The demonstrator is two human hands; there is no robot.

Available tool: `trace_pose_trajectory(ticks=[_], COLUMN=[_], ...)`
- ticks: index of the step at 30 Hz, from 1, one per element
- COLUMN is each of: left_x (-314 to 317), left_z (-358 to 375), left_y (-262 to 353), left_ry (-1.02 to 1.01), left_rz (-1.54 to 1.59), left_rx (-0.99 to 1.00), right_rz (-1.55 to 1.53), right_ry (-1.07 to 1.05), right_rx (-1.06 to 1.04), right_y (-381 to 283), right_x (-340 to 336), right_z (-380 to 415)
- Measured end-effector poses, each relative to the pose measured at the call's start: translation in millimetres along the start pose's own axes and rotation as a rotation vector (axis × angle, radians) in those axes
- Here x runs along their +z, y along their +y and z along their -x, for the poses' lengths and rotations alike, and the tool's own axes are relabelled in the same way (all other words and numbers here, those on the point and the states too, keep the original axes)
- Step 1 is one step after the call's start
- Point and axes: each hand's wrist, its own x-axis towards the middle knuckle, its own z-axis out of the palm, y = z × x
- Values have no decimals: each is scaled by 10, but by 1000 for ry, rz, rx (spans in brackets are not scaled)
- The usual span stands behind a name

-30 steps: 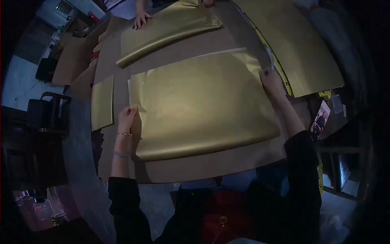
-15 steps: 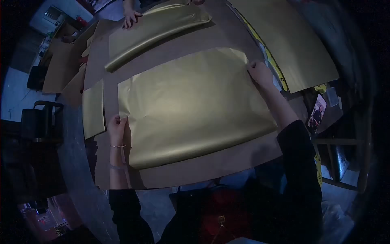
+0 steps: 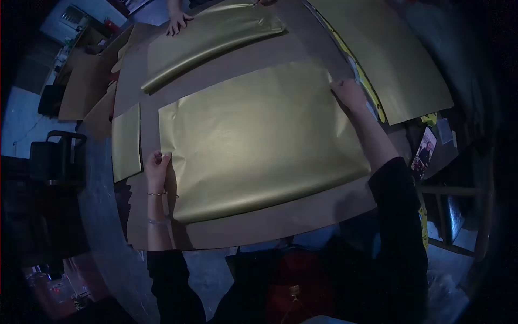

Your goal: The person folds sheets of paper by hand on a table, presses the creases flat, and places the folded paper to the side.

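A large sheet of gold paper (image 3: 253, 140) spreads before me on the brown cardboard-covered table (image 3: 253, 235), its near edge curving over in a rounded fold. My left hand (image 3: 157, 168) pinches the sheet's left edge, where creases run inward. On the opposite side, my right hand (image 3: 349, 94) is closed on the right edge near the far corner, and the paper puckers below it. The underside of the sheet is hidden.
Across the table a co-worker's hand (image 3: 178, 23) rests by another gold sheet (image 3: 216, 40). A gold stack (image 3: 127, 143) lies left, a large gold sheet (image 3: 396, 65) right. A phone (image 3: 424, 153) is at the right, a cardboard box (image 3: 89, 89) and chair (image 3: 56, 156) at the left.
The right side of the sheet has flattened at its far corner and shows a new crease under my right hand. Both my hands keep their grip. The whole view has shifted slightly.
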Motion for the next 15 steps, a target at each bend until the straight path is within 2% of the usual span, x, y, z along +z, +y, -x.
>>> trace_pose_trajectory(ticks=[2, 3, 5, 7, 9, 10, 11, 12, 15], left_x=[-31, 5, 13, 50, 57, 84, 25, 56, 76], left_z=[-50, 101, 92, 93, 128, 49, 6, 55, 151], left_y=[-112, 240, 226, 202, 293, 104, -87, 55, 315], left_ry=[-21, 6, 40, 41, 64, 36, 61, 52, 92], left_rz=[-32, -118, -205, -102, -270, 3, -4, -91, -281], left_rx=[20, 21, 49, 26, -20, 112, 103, 72, 1], right_rz=[51, 89, 22, 30, -5, 10, 25, -35, 12], right_ry=[-5, 1, -12, 80, -3, 50, 105, 17, -26], right_rx=[-2, -14, -61, -152, -84, -93, -98, -123, -109], right_y=[-32, -20, 132, 239, 226, 238, 252, 236, 178], right_x=[-48, -27, 66, 149, 98, 120, 142, 83, 33], right_z=[10, -12, -152, -213, -229, -225, -219, -205, -199])
